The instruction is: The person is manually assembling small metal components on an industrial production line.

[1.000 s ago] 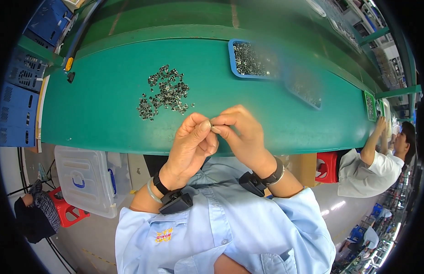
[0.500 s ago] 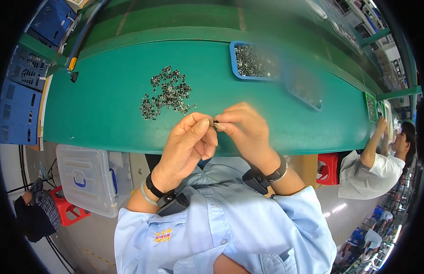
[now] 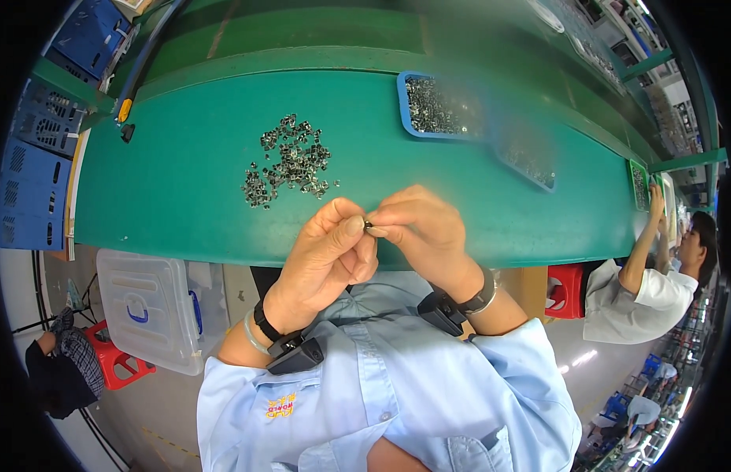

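Observation:
Fingertip to fingertip, my two hands meet over the near edge of the green table. A small dark metal part (image 3: pixel 368 225) is pinched between them, mostly covered by the fingers. My left hand (image 3: pixel 328 244) grips it between thumb and forefinger, with the other fingers curled. From the other side my right hand (image 3: pixel 419 228) closes thumb and forefinger on the same part. Beyond my left hand lies a loose pile of small shiny metal parts (image 3: pixel 291 165). The exact kind of the held part is too small to make out.
At the back, a blue tray (image 3: pixel 403 106) holds many small metal parts; a second blue tray (image 3: pixel 531 179) beside it is blurred. A yellow-handled tool (image 3: pixel 125 110) lies far left. A clear lidded box (image 3: pixel 149 311) stands below left. A co-worker (image 3: pixel 641 299) works at the right beside a green tray (image 3: pixel 638 186).
Both hands have shifted slightly, and the held part now sits a little lower, more covered by the fingers. The co-worker's arm at the right has lifted.

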{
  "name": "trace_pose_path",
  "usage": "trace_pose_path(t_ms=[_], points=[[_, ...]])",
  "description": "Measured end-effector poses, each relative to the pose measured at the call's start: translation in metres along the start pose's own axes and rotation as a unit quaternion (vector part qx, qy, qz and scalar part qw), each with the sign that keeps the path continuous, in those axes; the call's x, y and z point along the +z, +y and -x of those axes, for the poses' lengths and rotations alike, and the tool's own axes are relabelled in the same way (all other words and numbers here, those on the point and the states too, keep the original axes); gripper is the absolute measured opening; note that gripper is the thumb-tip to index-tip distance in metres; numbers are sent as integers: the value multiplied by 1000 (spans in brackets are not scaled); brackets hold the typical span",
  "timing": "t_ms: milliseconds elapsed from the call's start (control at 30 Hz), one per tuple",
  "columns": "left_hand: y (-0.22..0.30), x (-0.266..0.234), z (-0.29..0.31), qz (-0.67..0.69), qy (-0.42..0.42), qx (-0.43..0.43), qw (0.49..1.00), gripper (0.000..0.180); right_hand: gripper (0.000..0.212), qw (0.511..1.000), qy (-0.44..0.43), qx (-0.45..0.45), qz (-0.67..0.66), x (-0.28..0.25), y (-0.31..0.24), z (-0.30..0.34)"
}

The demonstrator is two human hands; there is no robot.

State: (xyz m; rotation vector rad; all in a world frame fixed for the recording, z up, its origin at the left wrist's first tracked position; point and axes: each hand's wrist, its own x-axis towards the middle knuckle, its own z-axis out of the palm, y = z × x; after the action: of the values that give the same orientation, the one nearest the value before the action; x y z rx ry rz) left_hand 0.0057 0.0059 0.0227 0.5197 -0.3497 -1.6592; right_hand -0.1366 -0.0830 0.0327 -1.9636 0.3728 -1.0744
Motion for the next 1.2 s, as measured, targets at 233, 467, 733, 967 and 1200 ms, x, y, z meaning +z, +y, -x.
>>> trace_pose_path(t_ms=[233,467,733,967,1200], points=[[3,4,1,-34,26,2,999,14,18,1000,-5,-13,10,0,2,0],[6,7,-1,-100,57,7,993,16,17,999,2,-16,28,0,9,3],[7,3,-1,-60,44,-7,997,19,13,998,19,49,-32,5,9,7],[8,3,-1,-70,35,-22,997,18,12,998,17,56,-38,4,11,8],[6,7,-4,-46,45,-26,998,18,12,998,18,56,-33,1,12,9]])
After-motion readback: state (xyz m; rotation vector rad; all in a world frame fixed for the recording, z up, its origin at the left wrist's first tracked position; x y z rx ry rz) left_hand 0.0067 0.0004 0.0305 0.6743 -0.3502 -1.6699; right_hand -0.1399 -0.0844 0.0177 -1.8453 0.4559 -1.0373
